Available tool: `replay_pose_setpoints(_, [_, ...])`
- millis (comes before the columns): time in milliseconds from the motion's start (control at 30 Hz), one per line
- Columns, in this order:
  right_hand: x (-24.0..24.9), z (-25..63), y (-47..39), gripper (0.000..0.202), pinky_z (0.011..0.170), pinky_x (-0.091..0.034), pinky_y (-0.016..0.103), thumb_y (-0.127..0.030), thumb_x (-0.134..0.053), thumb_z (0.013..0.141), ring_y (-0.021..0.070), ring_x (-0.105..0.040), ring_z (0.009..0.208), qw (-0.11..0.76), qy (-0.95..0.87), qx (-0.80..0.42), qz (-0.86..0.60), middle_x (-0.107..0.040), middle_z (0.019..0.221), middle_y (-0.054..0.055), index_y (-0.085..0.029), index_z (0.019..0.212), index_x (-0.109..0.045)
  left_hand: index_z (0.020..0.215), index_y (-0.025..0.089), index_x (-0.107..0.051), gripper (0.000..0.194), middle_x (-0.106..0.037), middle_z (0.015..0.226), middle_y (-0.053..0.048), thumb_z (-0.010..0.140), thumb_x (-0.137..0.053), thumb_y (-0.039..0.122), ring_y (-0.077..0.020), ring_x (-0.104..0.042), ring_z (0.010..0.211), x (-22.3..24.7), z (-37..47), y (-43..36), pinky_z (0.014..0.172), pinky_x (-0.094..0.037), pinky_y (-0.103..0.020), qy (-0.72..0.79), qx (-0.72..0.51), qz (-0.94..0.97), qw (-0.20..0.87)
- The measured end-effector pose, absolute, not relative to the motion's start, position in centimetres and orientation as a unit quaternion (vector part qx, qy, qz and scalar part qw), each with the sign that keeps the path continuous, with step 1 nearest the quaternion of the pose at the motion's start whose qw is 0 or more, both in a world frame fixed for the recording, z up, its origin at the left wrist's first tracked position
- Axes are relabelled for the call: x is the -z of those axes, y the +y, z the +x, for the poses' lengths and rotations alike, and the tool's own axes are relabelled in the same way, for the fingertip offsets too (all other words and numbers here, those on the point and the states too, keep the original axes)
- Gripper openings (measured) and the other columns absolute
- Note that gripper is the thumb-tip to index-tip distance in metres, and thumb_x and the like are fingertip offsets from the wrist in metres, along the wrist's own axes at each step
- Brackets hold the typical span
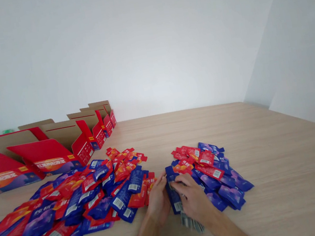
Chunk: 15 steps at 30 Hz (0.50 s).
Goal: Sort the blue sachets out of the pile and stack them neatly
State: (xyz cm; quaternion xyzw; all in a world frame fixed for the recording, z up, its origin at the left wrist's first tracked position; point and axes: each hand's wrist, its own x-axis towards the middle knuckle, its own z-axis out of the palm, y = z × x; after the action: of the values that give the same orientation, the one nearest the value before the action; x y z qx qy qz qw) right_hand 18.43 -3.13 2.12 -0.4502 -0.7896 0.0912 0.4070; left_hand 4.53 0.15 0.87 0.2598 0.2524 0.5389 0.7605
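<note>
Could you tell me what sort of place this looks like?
Probably a small packing station in a plain white room. Both hands, left hand and right hand, gather a stack of sachets on a wooden table, between loose heaps of sachets and a row of open red cartons.

The right hand [193,200] covered most of the stacked packets [175,199] — their count could not be read. The left hand [158,202] hid the stack's near side. The large pile of packets [69,205] ran off the left and bottom edges. The printed text on the red cartons [49,156] was too small to read — the leftmost carton was cropped.
</note>
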Motion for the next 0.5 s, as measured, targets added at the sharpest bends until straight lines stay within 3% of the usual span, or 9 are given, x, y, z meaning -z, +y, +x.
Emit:
replay_pose_setpoints(100, [-1.78, 19.20, -2.37, 0.042, 0.088, -0.051, 0.042, -0.004, -0.044, 0.087, 0.0236, -0.055, 0.101, 0.458, -0.744, -0.057, -0.483, -0.058, 0.106, 0.010, -0.025, 0.118, -0.064, 0.123, 0.021, -0.064, 0.040, -0.069, 0.118, -0.009, 0.083, -0.066, 0.025, -0.0260, -0.061, 0.113, -0.96, 4.76, -0.15, 0.097, -0.046, -0.037, 0.238, -0.507, 0.269, 0.783])
replay_pose_setpoints(233, [-1.97, 19.31, -2.48, 0.041, 0.090, -0.050, 0.042, -0.004, -0.045, 0.087, 0.0239, -0.054, 0.104, 0.434, -0.763, -0.076, -0.473, -0.057, 0.108, 0.009, -0.024, 0.118, -0.063, 0.124, 0.021, -0.064, 0.051, -0.070, 0.116, -0.008, 0.074, -0.068, 0.011, -0.0270, -0.061, 0.114, -1.08, 4.52, -0.17, 0.101, -0.043, -0.038, 0.222, -0.481, 0.285, 0.799])
replay_pose_setpoints(500, [-2.72, 18.54, -3.11, 0.042, 0.089, -0.050, 0.041, -0.003, -0.044, 0.086, 0.0239, -0.054, 0.103, 0.441, -0.755, -0.085, -0.477, -0.057, 0.108, 0.010, -0.024, 0.117, -0.063, 0.120, 0.020, -0.065, 0.038, -0.070, 0.113, -0.008, 0.081, -0.067, 0.023, -0.0262, -0.063, 0.109, -0.76, 4.73, -0.13, 0.097, -0.045, -0.038, 0.230, -0.491, 0.260, 0.799])
